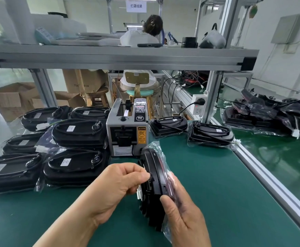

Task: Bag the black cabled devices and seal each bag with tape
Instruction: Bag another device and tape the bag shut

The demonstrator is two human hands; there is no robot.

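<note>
Clear plastic bag point(165, 162) sits partly over the black device point(154, 177), which is held on edge above the green tabletop point(217, 184), near centre and just in front of the tape dispenser. Right hand point(180, 213) grips the device's lower end through the film, thumb curled onto the near face. Left hand point(122, 182) has its fingers curled, pinching at the device's back edge; could be cable or film, cannot tell which. White connector point(139, 194) pokes out just below that pinch. My read: this is the bagging step, not sealing. The connector is not tucked in and the bag mouth does not look closed. Next move calls for pushing the connector inside, folding the mouth flat against the back, then freeing one hand to reach the tape dispenser point(127, 129) straight ahead. Whether a strip is waiting at its outlet is not visible. The right-hand grip needs to stay firm, since the film looks slippery. Left of the dispenser, bagged devices point(76, 168) lie flat in overlapping rows, cables coiled on top, labels up. Right of it are two more in bags point(209, 134), side by side. Further right, past the aluminium rail on the adjoining green surface, is a loose pile point(263, 118) of bagged units. Overhead is a grey shelf point(120, 57), and beyond it a person point(145, 34) sits facing away.
</note>
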